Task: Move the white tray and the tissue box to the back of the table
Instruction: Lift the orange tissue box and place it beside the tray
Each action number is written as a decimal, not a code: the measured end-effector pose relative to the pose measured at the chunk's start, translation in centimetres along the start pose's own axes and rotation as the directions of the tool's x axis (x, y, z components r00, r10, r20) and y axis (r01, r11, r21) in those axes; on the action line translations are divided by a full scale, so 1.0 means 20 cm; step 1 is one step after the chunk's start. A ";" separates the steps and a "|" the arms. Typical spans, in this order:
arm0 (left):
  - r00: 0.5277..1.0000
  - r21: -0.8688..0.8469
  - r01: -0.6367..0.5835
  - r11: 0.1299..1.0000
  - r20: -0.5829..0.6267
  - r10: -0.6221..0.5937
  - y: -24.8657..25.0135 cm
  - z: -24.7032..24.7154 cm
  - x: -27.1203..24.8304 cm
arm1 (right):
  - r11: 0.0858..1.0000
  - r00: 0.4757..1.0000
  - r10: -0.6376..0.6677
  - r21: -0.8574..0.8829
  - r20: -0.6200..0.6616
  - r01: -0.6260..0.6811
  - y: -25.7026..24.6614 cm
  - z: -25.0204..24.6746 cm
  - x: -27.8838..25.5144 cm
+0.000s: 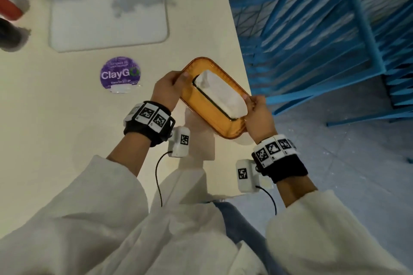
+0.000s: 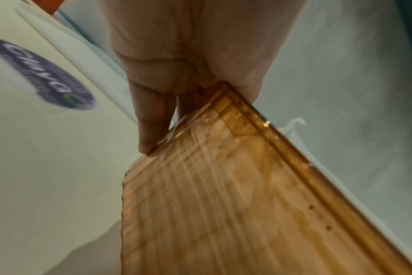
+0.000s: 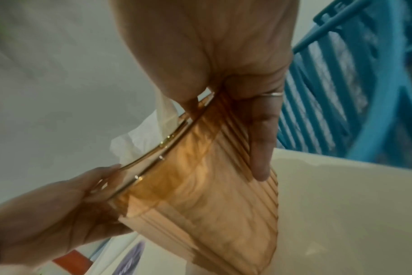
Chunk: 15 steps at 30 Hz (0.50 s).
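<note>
The tissue box [image 1: 201, 105] is amber, translucent and ribbed, with a white tissue [image 1: 220, 94] sticking out of its top slot. It is lifted off the table near the right edge, held between both hands. My left hand [image 1: 172, 87] grips its far-left end, thumb on the lid, fingers under the ribbed wall [image 2: 200, 186]. My right hand [image 1: 257, 114] grips the opposite end, fingers along the ribbed side [image 3: 212, 186]. The white tray [image 1: 107, 15] lies flat at the back of the table, apart from the box.
A purple round ClayGo sticker [image 1: 119, 73] sits on the cream table [image 1: 55, 129] left of the box. A red object [image 1: 10, 9] and a dark one [image 1: 9, 33] lie at the far left. Blue metal racks [image 1: 324, 40] stand beyond the table's right edge.
</note>
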<state>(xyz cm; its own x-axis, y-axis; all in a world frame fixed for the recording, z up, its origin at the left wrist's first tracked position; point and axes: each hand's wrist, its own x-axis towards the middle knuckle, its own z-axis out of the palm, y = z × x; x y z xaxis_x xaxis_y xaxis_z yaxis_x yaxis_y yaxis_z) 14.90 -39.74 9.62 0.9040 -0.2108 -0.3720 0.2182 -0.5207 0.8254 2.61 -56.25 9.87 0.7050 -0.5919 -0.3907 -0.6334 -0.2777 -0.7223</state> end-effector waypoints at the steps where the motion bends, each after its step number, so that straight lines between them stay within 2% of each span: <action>1: 1.000 -0.018 -0.014 1.000 -0.015 0.013 0.05 -0.03 0.06 | 1.000 0.999 -0.013 -0.011 -0.046 0.012 -0.08 0.00 0.08; 3: 0.998 -0.039 -0.050 0.998 -0.032 0.048 0.15 -0.07 0.20 | 0.998 0.994 -0.049 -0.047 -0.097 0.044 -0.21 -0.01 0.24; 7: 0.995 -0.061 -0.086 0.994 -0.052 0.083 0.30 -0.10 0.49 | 0.982 0.985 -0.152 -0.128 -0.076 0.142 -0.42 -0.01 0.61; 15: 0.991 -0.156 -0.016 0.988 -0.136 -0.006 0.36 -0.08 1.00 | 0.933 0.946 -0.320 -0.188 -0.048 0.306 -0.67 0.05 1.15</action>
<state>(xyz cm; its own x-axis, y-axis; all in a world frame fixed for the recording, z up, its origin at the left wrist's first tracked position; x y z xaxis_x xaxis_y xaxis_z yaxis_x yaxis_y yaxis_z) 35.05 -46.43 8.83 0.9443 -0.0937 -0.3156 0.2587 -0.3815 0.8874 27.61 -65.31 10.01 0.8543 -0.5078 -0.1112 -0.4356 -0.5826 -0.6862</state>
